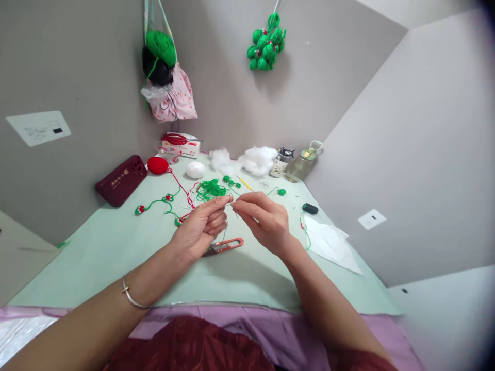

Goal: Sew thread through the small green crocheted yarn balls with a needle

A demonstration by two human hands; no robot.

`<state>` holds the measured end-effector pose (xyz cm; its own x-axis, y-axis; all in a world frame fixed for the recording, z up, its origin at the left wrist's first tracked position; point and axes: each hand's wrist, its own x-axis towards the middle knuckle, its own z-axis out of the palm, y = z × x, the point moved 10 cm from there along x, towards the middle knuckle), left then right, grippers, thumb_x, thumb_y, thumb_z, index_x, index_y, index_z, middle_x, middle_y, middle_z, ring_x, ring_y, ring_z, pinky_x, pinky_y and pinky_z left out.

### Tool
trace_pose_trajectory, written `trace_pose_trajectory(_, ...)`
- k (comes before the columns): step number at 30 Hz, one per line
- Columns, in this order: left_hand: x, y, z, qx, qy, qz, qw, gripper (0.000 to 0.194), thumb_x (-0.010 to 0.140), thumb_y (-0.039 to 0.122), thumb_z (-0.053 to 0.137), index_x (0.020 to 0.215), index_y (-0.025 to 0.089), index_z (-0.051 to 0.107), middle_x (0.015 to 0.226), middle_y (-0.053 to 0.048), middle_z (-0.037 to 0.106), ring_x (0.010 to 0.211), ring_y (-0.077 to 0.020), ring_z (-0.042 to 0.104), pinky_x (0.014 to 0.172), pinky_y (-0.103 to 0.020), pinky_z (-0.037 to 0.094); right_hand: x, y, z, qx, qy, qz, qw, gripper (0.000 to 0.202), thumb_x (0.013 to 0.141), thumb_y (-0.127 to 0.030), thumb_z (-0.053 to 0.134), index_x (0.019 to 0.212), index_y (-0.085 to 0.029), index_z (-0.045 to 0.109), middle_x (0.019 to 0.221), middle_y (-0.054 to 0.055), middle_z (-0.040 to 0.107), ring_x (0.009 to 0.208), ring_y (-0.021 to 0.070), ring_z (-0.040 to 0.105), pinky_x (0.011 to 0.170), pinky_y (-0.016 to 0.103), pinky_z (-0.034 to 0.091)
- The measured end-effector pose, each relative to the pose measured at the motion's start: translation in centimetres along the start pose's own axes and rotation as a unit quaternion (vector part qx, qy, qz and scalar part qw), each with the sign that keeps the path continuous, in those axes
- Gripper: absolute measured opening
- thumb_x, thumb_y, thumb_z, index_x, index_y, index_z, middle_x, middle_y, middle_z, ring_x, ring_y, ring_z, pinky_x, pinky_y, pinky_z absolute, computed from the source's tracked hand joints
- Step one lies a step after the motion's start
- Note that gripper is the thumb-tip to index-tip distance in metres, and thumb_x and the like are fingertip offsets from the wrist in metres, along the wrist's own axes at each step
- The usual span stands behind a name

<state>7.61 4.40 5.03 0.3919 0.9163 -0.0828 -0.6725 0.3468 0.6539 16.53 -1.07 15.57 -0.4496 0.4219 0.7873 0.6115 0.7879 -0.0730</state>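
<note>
Item 1: slender, metallic, needle-like piece [237, 214], partly hidden at the fingertips. Location: above the middle of the pale green desk [266, 288], between the two hands and closer to the right fingertips. Long axis: slanting from the fingertips down towards the near edge and slightly rightward; which end is which cannot be told.

Item 2: thin, dark, flexible thread [226, 225]. Location: hanging beside the left fingers, its lower run towards the orange-handled metal snips [242, 241]; any join to Item 1 is too small to make out.

Left hand [201, 224]: thumb and forefinger pinched together, apparently on the thread; other fingers curled. Fingertips just left of Item 1.

Right hand [266, 219]: fingers narrowed to a pinch, apparently on the needle-like piece; the nearer hand to it. Fingertips just beside the left ones, contact unclear.

Surroundings: snips on the desk, nearer its near edge than the pinch; loose, bright green yarn tangle [211, 190] beyond the left fingertips, towards the far edge.
</note>
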Motion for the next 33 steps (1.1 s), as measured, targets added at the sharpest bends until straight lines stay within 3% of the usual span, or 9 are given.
trace_pose_trajectory(4, 0.0, -0.3, 0.6, 0.042, -0.030, -0.001, 0.999, 0.036, 0.078, 0.031, 0.081, 0.065, 0.017, 0.051, 0.047, 0.012, 0.021, 0.041, -0.0035, 0.013, 0.039, -0.017, 0.021, 0.3, 0.1, -0.5, 0.041, 0.012, 0.025, 0.999, 0.016, 0.096, -0.018, 0.060, 0.092, -0.025, 0.073, 0.093, 0.005, 0.073, 0.080, 0.0147, 0.069, 0.069, 0.029, 0.058)
trace_pose_trajectory(6, 0.0, -0.5, 0.6, 0.072, -0.040, -0.006, 0.997, 0.032, 0.079, 0.037, 0.081, 0.070, 0.016, 0.058, 0.047, 0.012, 0.020, 0.042, -0.0044, 0.012, 0.040, -0.018, 0.018, 0.6, 0.7, -1.3, 0.095, 0.039, 0.069, 0.992, 0.014, 0.096, -0.019, 0.060, 0.091, -0.025, 0.072, 0.093, 0.006, 0.072, 0.083, 0.0164, 0.069, 0.071, 0.031, 0.059)
trace_pose_trajectory(10, -0.1, -1.0, 0.5, 0.148, -0.074, -0.025, 0.986, 0.037, 0.090, 0.048, 0.067, 0.100, 0.013, 0.072, 0.052, 0.012, 0.017, 0.044, -0.0061, 0.010, 0.043, -0.021, 0.016, 0.6, 3.8, -2.7, 0.214, 0.102, 0.193, 0.952, 0.006, 0.093, -0.026, 0.065, 0.088, -0.024, 0.069, 0.093, 0.005, 0.069, 0.087, 0.0181, 0.067, 0.067, 0.032, 0.058)
trace_pose_trajectory(14, -0.5, -2.1, 0.9, 0.242, -0.144, -0.065, 0.957, 0.047, 0.097, 0.054, 0.052, 0.107, 0.014, 0.074, 0.054, 0.009, 0.021, 0.047, -0.0084, 0.012, 0.046, -0.024, 0.017, 0.2, 6.7, -3.1, 0.295, 0.118, 0.273, 0.908, 0.011, 0.089, -0.033, 0.069, 0.087, -0.023, 0.063, 0.100, 0.005, 0.071, 0.088, 0.0174, 0.068, 0.068, 0.031, 0.058)
trace_pose_trajectory(20, -0.8, -2.8, 0.8, 0.302, -0.212, -0.109, 0.923, 0.042, 0.092, 0.055, 0.059, 0.082, 0.016, 0.071, 0.059, 0.005, 0.034, 0.052, -0.0100, 0.026, 0.052, -0.024, 0.027, -0.7, 10.0, -3.3, 0.336, 0.085, 0.360, 0.867, 0.030, 0.089, -0.050, 0.066, 0.087, -0.023, 0.053, 0.112, 0.008, 0.070, 0.102, 0.0203, 0.070, 0.072, 0.029, 0.059)
trace_pose_trajectory(23, -0.2, -1.9, 0.1, 0.345, -0.223, -0.102, 0.906, 0.032, 0.089, 0.049, 0.065, 0.080, 0.018, 0.069, 0.061, 0.002, 0.044, 0.055, -0.0114, 0.037, 0.056, -0.024, 0.032, -1.1, 11.0, -3.7, 0.347, 0.046, 0.377, 0.858, 0.031, 0.092, -0.055, 0.059, 0.092, -0.025, 0.053, 0.091, 0.004, 0.067, 0.079, 0.0151, 0.068, 0.056, 0.024, 0.053)
trace_pose_trajectory(26, 0.7, -0.5, -1.0, 0.385, -0.218, -0.088, 0.892, 0.031, 0.089, 0.047, 0.066, 0.084, 0.017, 0.072, 0.061, 0.002, 0.045, 0.056, -0.0118, 0.039, 0.056, -0.024, 0.034, -1.4, 11.8, -5.1, 0.384, 0.055, 0.379, 0.840, 0.022, 0.095, -0.047, 0.059, 0.092, -0.026, 0.054, 0.072, -0.004, 0.051, 0.048, 0.0068, 0.042, 0.037, 0.020, 0.037)
trace_pose_trajectory(28, 1.5, 0.5, -1.9, 0.393, -0.204, -0.085, 0.893, 0.032, 0.089, 0.049, 0.066, 0.086, 0.017, 0.072, 0.063, 0.001, 0.047, 0.057, -0.0114, 0.040, 0.057, -0.023, 0.036, -1.7, 12.6, -6.4, 0.439, 0.107, 0.378, 0.808, 0.015, 0.095, -0.037, 0.063, 0.090, -0.025, 0.056, 0.067, -0.006, 0.043, 0.043, 0.0047, 0.027, 0.033, 0.016, 0.030)
trace_pose_trajectory(33, 2.9, 2.5, -4.5, 0.403, -0.147, -0.065, 0.901, 0.034, 0.086, 0.051, 0.069, 0.085, 0.017, 0.074, 0.067, 0.000, 0.050, 0.061, -0.0108, 0.045, 0.057, -0.021, 0.037, -4.0, 15.8, -7.9, 0.538, 0.236, 0.398, 0.704, 0.013, 0.088, -0.015, 0.069, 0.084, -0.019, 0.057, 0.064, -0.009, 0.043, 0.041, 0.0001, 0.024, 0.035, 0.007, 0.030)
